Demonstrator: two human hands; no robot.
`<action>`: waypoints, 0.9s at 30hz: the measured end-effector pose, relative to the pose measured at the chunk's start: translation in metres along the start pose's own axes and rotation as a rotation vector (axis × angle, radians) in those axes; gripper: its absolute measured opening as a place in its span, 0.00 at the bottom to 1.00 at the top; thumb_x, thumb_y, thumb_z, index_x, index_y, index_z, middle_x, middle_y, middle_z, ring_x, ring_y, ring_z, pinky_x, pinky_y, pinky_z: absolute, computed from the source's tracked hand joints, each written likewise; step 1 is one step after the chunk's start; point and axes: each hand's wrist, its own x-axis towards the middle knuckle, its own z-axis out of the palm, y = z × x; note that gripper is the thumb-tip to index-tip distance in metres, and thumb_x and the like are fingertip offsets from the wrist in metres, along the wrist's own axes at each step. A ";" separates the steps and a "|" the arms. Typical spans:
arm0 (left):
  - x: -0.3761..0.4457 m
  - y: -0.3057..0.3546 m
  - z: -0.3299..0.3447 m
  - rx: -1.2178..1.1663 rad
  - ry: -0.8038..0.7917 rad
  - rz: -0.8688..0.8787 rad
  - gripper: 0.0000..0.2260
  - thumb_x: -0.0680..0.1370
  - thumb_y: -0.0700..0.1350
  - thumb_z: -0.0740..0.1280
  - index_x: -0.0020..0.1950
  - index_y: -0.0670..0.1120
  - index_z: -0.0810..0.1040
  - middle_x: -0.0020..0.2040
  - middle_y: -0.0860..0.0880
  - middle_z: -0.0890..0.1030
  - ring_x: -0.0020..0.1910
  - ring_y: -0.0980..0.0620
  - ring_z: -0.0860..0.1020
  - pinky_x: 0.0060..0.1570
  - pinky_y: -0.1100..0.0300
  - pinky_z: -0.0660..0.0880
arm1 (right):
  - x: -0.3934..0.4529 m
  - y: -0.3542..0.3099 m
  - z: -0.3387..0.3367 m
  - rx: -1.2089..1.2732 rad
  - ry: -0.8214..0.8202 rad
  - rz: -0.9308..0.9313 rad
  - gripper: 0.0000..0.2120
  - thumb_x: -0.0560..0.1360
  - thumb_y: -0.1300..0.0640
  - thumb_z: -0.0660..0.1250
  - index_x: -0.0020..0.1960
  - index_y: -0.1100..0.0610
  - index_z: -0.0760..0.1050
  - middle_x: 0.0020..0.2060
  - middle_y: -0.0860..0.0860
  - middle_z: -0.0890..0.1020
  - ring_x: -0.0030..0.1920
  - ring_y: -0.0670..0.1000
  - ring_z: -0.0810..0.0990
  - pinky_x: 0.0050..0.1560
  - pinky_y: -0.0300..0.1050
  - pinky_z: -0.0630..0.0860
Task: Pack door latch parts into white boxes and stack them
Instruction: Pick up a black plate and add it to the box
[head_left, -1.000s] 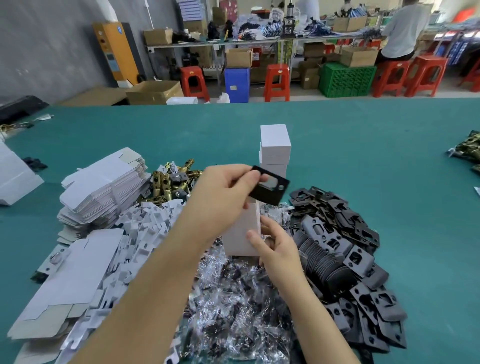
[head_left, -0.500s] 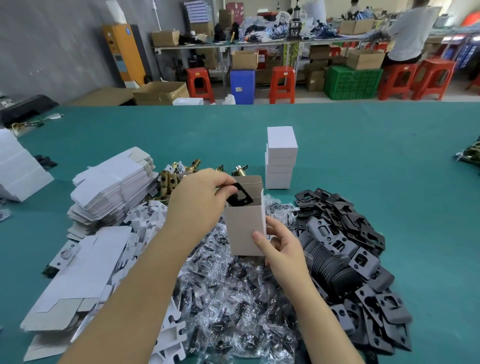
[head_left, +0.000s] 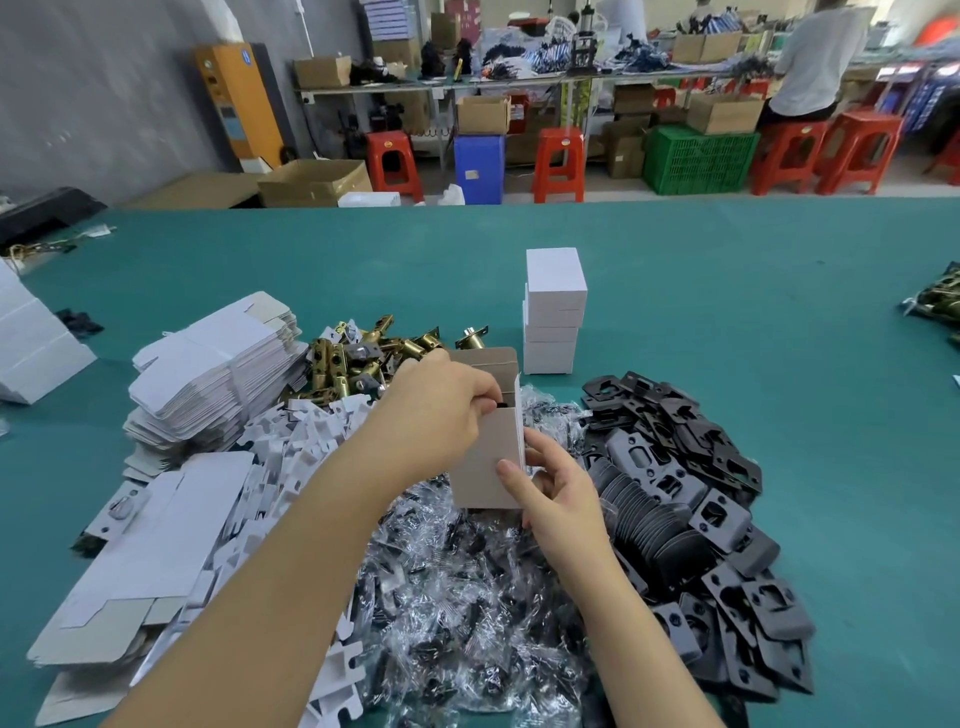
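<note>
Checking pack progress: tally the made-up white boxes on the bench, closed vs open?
Closed white boxes in the stack: 4
Open white box, held by the right hand: 1
Total: 5

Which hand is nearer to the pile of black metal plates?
Right. The right hand holds the open white box beside the pile of black metal plates; the left hand is further left.

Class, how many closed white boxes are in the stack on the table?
4, piled in one stack behind the open box; the lower edges are faint, so one may be missed.
</note>
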 end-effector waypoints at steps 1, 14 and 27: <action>0.000 0.000 0.000 -0.001 -0.020 0.002 0.11 0.85 0.49 0.60 0.60 0.56 0.82 0.53 0.48 0.74 0.58 0.44 0.72 0.60 0.51 0.68 | 0.000 0.000 0.000 0.001 0.000 -0.001 0.19 0.78 0.50 0.73 0.67 0.39 0.77 0.54 0.42 0.85 0.52 0.67 0.80 0.53 0.68 0.81; -0.005 -0.008 0.005 -0.222 0.107 0.108 0.11 0.85 0.43 0.62 0.57 0.53 0.84 0.45 0.60 0.75 0.54 0.52 0.71 0.62 0.49 0.68 | -0.001 -0.002 0.001 0.074 -0.019 0.004 0.17 0.78 0.50 0.72 0.66 0.38 0.78 0.54 0.45 0.85 0.54 0.69 0.80 0.51 0.68 0.82; -0.006 -0.066 0.005 -0.385 0.304 -0.060 0.08 0.82 0.43 0.67 0.49 0.54 0.83 0.35 0.57 0.82 0.25 0.61 0.73 0.23 0.69 0.67 | 0.004 0.004 -0.004 0.361 0.160 0.058 0.15 0.80 0.56 0.71 0.65 0.43 0.76 0.51 0.49 0.84 0.32 0.45 0.76 0.31 0.37 0.75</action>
